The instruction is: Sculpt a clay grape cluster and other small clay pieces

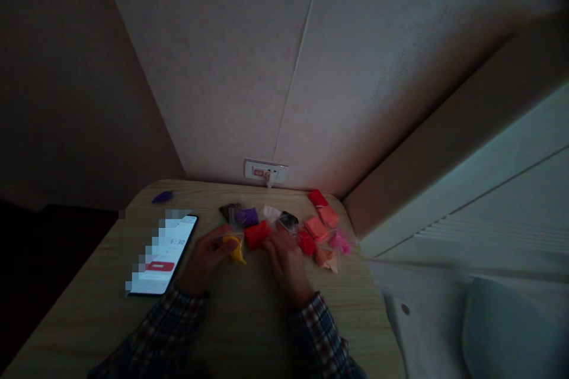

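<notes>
My left hand (205, 259) is closed on a small clear bag of yellow clay-like material (237, 250), pinched between thumb and fingers just above the table. My right hand (288, 260) rests over the other packets, fingers stretched forward and holding nothing that I can see. Its fingertips are at the right end of a bright red packet (256, 235); some are hard to make out in the dim light. Around the hands lie a purple packet (247, 217), a black one (288, 221), a white one (270, 212) and a peach one (326, 259).
A lit phone (165, 260) lies left of my left hand on the wooden table (240, 331). Salmon packets (316, 228) and a pink one (340, 241) sit at the right edge. A small purple object (162, 196) is back left. A wall socket (265, 171) holds a plug.
</notes>
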A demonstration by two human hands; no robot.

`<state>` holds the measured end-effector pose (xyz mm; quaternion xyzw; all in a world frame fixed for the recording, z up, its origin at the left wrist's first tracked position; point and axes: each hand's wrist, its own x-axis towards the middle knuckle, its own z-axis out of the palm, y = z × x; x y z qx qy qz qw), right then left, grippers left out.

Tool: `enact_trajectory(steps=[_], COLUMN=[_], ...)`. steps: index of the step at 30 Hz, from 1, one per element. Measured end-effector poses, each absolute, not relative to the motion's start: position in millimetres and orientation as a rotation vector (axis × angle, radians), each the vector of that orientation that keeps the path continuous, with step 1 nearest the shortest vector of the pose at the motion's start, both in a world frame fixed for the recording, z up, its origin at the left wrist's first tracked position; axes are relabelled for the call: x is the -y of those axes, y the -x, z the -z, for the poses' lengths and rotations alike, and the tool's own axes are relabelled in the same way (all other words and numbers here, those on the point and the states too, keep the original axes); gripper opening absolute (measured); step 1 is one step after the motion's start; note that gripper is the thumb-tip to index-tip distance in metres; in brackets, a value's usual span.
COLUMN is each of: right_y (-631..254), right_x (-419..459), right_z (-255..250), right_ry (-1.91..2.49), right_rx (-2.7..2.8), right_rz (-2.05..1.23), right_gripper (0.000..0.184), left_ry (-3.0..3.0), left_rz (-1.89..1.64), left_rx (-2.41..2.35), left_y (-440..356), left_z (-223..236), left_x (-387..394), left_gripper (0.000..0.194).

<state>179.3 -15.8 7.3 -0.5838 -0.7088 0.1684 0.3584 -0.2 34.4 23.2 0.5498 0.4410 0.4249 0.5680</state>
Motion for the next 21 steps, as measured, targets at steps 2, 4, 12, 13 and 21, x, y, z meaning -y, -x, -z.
enact_trajectory(steps=[2,4,12,13,21], right_y=[-186.5,-191.7,-194.5,-195.3,-219.1], right_x=[13.3,11.5,8.0,7.8,9.4], right_z=[-5.2,-3.6,1.3,2.3,4.2], right_ry=[1.598,1.625,1.582,1.584,1.644], right_rx=[1.687,1.592,1.492,1.483,1.279], right_rz=[-0.411,-0.406,-0.359,-0.356,-0.279], right_gripper=[0.032,0.028,0.025,0.025,0.026], left_ry=[-1.276,-1.295,-1.281,-1.294,-1.379], left_rz=[-0.956,-0.879,-0.71,-0.716,-0.576], left_rx=[-1.031,-0.968,-0.846,-0.85,-0.837], left_y=[-0.4,-2.4,-8.1,-7.9,-9.1], left_z=[-21.2,-19.4,-11.8,-11.2,5.3], left_x=[-34.9,-34.9,-32.5,-32.9,-34.1], left_gripper=[0.023,0.024,0.029,0.029,0.039])
